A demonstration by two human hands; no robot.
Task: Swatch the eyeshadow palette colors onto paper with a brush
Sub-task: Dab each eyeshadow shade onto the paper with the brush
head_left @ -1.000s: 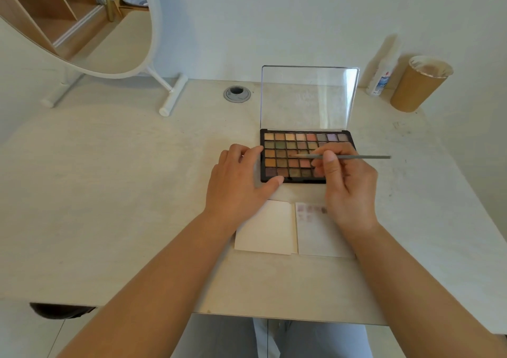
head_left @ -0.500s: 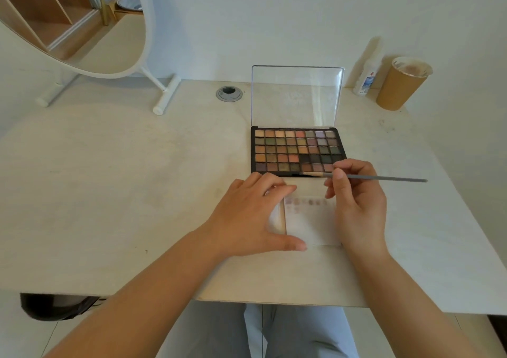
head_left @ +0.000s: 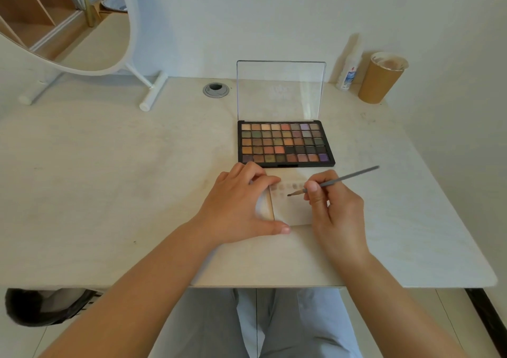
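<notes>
A black eyeshadow palette (head_left: 285,143) with several rows of coloured pans lies open on the table, its clear lid (head_left: 279,90) standing upright behind it. Just in front of it lies a small white paper pad (head_left: 293,209) with a row of faint swatches near its top edge. My left hand (head_left: 241,206) lies flat on the pad's left part, fingers straight, thumb along the near edge. My right hand (head_left: 334,206) pinches a thin grey brush (head_left: 345,178). Its dark tip touches the paper just below the swatch row.
A round white-framed mirror (head_left: 82,28) on a stand fills the back left. A cable grommet (head_left: 216,90) sits left of the lid. A white bottle (head_left: 349,73) and a brown paper cup (head_left: 382,77) stand at the back right corner. The table's front edge (head_left: 260,286) is close to my lap.
My right hand carried the brush from the palette pans down to the paper. My left hand slid off the palette's corner onto the pad.
</notes>
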